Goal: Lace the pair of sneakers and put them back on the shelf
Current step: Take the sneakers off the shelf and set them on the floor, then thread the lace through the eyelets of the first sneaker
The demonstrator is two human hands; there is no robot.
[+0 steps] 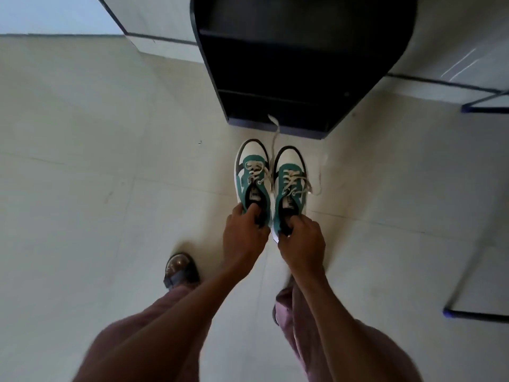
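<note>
Below my head camera, both sneakers were in my hands, toes pointing at the shelf (300, 64) ahead. My judgement was that the lacing was done and the step in hand was the carry to the shelf. To do it well I needed to keep the pair level and side by side, aim for one of the dark compartments, and mind the loose lace (274, 133) that trailed forward from between the toes to the shelf's bottom edge; it could snag or be trapped under a sole as the shoes went in. Another lace end hung off the right side of the right sneaker (289, 183), so tucking both would have been wise before sliding them home.

As for the grip, my left hand (243, 235) pinched the heel collar of the left sneaker (252, 175), fingers curled down inside the opening and thumb outside. My right hand (301, 238) held the right sneaker the same way at its heel, fingers hooked into the mouth. Both grips were narrow and closed on the shoes. Whether the soles were touching the floor (96, 161) or just off it, I could not tell.
</note>
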